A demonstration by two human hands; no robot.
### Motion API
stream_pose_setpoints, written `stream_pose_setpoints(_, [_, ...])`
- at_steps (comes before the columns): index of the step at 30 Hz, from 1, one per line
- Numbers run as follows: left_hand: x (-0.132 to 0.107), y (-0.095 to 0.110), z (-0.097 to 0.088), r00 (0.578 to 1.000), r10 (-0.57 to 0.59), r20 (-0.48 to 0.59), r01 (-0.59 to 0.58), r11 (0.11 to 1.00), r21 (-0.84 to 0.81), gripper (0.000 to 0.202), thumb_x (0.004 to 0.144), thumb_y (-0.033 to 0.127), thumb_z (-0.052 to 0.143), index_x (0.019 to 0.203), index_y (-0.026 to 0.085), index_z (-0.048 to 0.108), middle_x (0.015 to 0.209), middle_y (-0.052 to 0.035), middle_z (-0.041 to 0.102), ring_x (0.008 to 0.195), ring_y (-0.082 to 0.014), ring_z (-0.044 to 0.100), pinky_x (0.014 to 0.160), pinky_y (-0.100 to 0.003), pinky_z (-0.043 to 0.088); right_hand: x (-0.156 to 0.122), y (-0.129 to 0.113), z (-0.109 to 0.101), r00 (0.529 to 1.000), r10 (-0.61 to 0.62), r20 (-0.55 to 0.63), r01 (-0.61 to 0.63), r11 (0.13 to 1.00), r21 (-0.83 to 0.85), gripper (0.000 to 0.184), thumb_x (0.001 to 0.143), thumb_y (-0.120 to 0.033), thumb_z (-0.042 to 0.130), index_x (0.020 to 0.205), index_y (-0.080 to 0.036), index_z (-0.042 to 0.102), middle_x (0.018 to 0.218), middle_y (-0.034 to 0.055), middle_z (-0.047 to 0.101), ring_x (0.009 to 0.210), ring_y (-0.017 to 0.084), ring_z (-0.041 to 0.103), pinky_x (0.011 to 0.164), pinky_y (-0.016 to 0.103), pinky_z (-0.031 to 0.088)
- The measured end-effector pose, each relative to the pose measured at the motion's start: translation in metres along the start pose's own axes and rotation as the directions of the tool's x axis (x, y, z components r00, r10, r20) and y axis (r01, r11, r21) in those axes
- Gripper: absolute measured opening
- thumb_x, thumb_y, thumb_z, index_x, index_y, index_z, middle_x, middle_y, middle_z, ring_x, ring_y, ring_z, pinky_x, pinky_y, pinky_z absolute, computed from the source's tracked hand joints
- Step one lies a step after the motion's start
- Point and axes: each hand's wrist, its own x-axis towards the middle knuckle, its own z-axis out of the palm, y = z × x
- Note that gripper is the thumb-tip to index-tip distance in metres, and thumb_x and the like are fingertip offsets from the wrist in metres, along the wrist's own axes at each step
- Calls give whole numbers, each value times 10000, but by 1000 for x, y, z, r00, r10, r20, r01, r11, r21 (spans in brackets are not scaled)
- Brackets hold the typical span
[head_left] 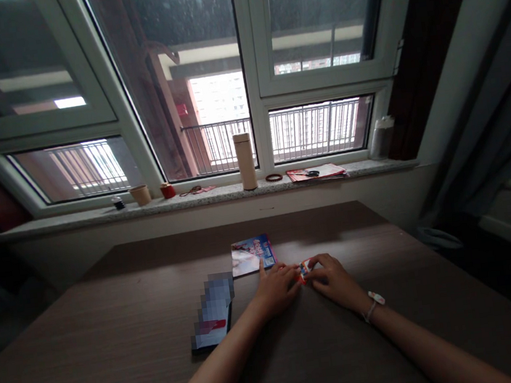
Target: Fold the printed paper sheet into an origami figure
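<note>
Both my hands rest on the brown wooden table, meeting over a small red, white and blue folded paper. My left hand has its fingers curled on the paper's left side, index finger pointing away. My right hand pinches the paper's right side; a bracelet sits on that wrist. Just beyond my left hand lies a colourful printed sheet. A bluish booklet with a blurred cover lies to the left of my left forearm.
A stone windowsill runs behind the table, carrying a tall beige flask, a paper cup, a small red pot, a ring-shaped band, papers with scissors and a clear jar. Dark curtains hang right.
</note>
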Motion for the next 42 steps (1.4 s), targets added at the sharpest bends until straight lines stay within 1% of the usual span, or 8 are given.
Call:
stream_pose_setpoints(7, [1,0,0,1000,-9,13,9,1000,-1,375,965,414,402,1321,337,492,1406,5,517,1306,-256,403,1134,-623,1,-2,2,0,1000,-1,25,0,1000,18,268,787,-149,622,949,-327,740,1090,39,592,1065,206,521,961,371,416])
stream_pose_setpoints(11, [1,0,2,1000,-13,-2,13,1000,-2,371,962,409,414,1313,327,501,1400,2,524,1300,-253,410,1134,-622,-10,-4,4,1,999,-25,33,23,999,34,287,784,-148,628,971,-339,734,1102,32,596,1074,207,518,973,386,401])
stream_pose_setpoints(15, [0,-1,1,1000,2,-11,-2,1000,3,365,960,407,417,1312,342,491,1394,12,530,1293,-245,417,1128,-632,-10,-4,7,3,999,-34,18,32,996,80,297,802,-147,601,991,-338,727,1065,29,616,1056,201,530,957,385,411])
stream_pose_setpoints(19, [-1,-1,1,1000,7,-23,-7,1000,3,360,955,403,429,1305,347,492,1391,24,532,1291,-238,417,1130,-628,-14,-3,8,3,999,-35,21,33,996,80,284,796,-152,616,970,-345,732,1073,26,616,1061,206,528,968,400,399])
stream_pose_setpoints(26, [0,0,2,1000,2,-26,-2,1000,29,370,952,401,430,1310,333,499,1391,1,533,1288,-251,421,1135,-616,11,-3,2,-5,995,-89,48,88,996,29,292,761,-130,633,934,-339,739,1112,21,600,1109,217,505,998,415,361])
stream_pose_setpoints(31, [0,-1,4,1000,-2,-25,3,1000,29,368,955,399,425,1310,339,500,1391,2,532,1283,-251,427,1133,-620,21,-3,-3,-11,985,-147,87,144,989,37,382,748,-85,617,993,-358,723,1112,8,601,1128,210,496,1038,429,320])
stream_pose_setpoints(37, [-1,-1,3,1000,-12,-14,13,1000,19,379,952,418,427,1317,340,492,1400,-1,525,1291,-252,417,1124,-636,0,-3,-4,-12,982,-142,123,134,988,77,376,759,-97,615,1004,-360,725,1114,13,600,1132,206,495,1035,413,346])
stream_pose_setpoints(42, [-1,0,1,1000,-9,-12,10,1000,20,374,957,425,411,1312,340,492,1397,4,527,1296,-246,414,1124,-636,-6,-4,-1,-11,978,-166,129,155,984,91,365,790,-116,604,1029,-368,716,1143,17,595,1158,207,480,1049,417,354])
